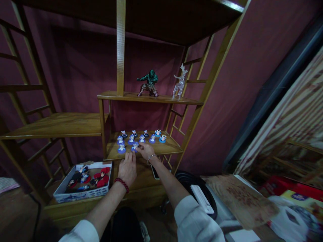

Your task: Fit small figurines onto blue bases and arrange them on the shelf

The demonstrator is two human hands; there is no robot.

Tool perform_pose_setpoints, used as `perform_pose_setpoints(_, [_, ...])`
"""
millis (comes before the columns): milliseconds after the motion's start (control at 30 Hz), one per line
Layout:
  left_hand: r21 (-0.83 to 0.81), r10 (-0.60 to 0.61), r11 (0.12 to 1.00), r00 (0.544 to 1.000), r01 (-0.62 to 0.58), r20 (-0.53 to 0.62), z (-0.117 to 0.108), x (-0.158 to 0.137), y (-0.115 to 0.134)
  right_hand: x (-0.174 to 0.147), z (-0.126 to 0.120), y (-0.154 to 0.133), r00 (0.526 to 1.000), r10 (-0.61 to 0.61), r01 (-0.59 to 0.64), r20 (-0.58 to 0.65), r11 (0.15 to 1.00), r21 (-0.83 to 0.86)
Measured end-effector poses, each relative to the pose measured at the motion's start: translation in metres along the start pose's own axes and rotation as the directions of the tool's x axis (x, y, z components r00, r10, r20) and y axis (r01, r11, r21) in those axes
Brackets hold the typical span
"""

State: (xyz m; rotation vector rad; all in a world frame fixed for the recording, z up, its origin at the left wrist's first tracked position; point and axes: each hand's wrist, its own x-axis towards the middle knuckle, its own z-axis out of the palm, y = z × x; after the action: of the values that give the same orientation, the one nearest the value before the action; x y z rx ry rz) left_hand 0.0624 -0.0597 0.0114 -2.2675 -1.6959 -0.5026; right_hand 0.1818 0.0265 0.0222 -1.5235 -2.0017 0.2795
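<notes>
My right hand [146,151] reaches over the lower shelf, its fingers closed on a small purple-based figurine [135,147] in the front row. Just below, my left hand [128,167] is at the shelf's front edge. Its fingers stretch forward near the base of that figurine; whether they touch it I cannot tell. Left of the held piece stands another purple-based figurine [122,148]. Behind is a row of several similar ones, with dark-based figurines [134,133] at the back. Two blue-based figurines [163,138] stand on the right.
A box [83,196] of jumbled red, blue and black figurines lies at lower left. A green-topped figure [150,80] and a clear deer statue [180,82] occupy the upper shelf [161,98]. The wooden upright [101,124] bounds the lower shelf's left. A phone-like dark object [154,172] lies under my right forearm.
</notes>
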Motion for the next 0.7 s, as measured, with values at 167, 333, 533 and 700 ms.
perform_pose_setpoints(167, [-0.008, 0.008, 1.000, 0.999, -0.008, -0.043, 0.0060, -0.0012, -0.0018, 0.0007, -0.0001, 0.0006, 1.000, -0.018, 0.018, 0.007, 1.000, -0.005])
perform_pose_setpoints(333, [-0.023, -0.009, 1.000, 0.999, 0.008, -0.042, 0.0092, -0.0024, -0.0023, 0.0019, 0.0011, 0.0022, 0.999, -0.030, 0.030, 0.013, 0.999, 0.012])
perform_pose_setpoints(533, [-0.003, 0.013, 1.000, 1.000, -0.012, 0.010, 0.0091, -0.0012, -0.0049, 0.0029, 0.0018, 0.0019, 1.000, -0.017, 0.017, -0.007, 1.000, -0.005])
perform_pose_setpoints(700, [0.002, 0.008, 1.000, 1.000, -0.008, 0.030, 0.0051, -0.0013, -0.0038, 0.0004, 0.0015, -0.0006, 1.000, -0.022, 0.022, -0.015, 0.999, -0.023])
